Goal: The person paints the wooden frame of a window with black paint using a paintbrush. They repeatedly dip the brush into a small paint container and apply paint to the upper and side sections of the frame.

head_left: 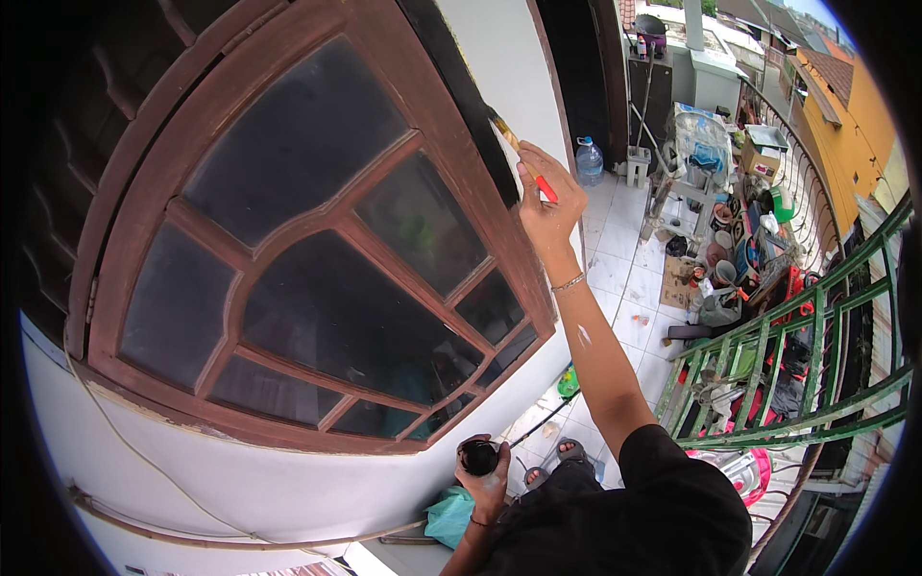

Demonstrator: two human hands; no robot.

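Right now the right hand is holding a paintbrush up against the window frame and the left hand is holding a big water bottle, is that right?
Not quite. In the head view the left hand holds a small dark pot, not a big water bottle. The rest stands: the right hand holds a paintbrush up against the window frame.
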